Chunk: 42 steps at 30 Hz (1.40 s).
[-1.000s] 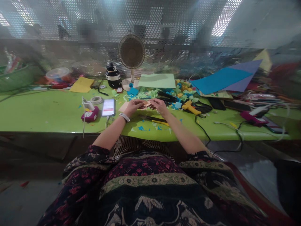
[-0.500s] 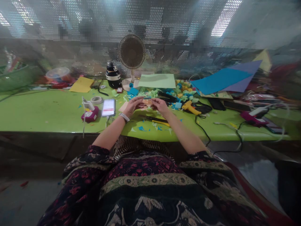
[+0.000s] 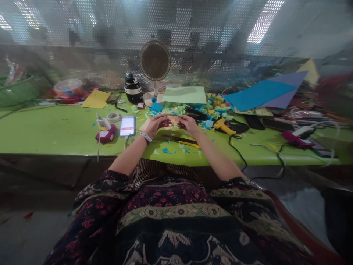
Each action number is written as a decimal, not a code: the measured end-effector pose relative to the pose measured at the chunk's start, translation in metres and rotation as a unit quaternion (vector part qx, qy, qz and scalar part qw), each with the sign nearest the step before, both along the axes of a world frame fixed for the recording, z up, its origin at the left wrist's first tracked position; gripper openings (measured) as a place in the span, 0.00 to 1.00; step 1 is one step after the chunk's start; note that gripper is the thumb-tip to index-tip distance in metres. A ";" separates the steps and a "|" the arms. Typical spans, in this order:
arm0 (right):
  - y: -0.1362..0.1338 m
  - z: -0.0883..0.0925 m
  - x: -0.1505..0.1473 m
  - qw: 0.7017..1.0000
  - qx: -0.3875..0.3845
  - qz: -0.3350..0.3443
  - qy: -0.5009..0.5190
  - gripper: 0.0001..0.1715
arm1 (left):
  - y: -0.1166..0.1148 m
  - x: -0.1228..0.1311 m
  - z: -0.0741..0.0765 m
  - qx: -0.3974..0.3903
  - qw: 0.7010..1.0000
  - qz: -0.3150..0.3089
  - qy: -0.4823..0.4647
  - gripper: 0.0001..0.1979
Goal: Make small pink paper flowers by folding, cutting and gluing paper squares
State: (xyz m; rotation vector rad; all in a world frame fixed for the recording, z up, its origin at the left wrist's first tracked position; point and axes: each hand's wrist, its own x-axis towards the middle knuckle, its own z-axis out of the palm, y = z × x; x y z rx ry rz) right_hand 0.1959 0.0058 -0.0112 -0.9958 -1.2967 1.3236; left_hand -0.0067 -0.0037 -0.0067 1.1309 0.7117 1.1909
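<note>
Left hand (image 3: 156, 124) and right hand (image 3: 188, 124) are slightly apart, fingertips pinched on a small orange paper piece (image 3: 173, 119) held between them above the tabletop (image 3: 63, 129); exact finger contact is too small to tell. A pale peach sheet (image 3: 144, 126) lies beside the left hand. A black-and-yellow tool (image 3: 189, 143) lies below the hands, with blue scraps (image 3: 166, 151) nearer the edge. Beyond the hands: a heap of green, blue and yellow paper pieces (image 3: 176, 110). Yellow glue gun (image 3: 224, 126) noted right of the right hand, apart from it
</note>
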 end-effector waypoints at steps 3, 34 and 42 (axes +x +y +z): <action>-0.001 0.001 0.000 1.000 -0.002 -0.002 -0.002 0.18 | 0.000 0.000 -0.001 0.005 1.000 -0.001 0.006 0.18; -0.008 0.004 0.001 0.999 0.044 0.019 -0.003 0.19 | 0.010 0.003 -0.016 0.015 0.997 0.014 0.074 0.08; -0.011 0.007 0.001 0.998 0.038 0.041 0.014 0.23 | 0.008 0.001 -0.015 -0.019 0.999 -0.014 0.040 0.08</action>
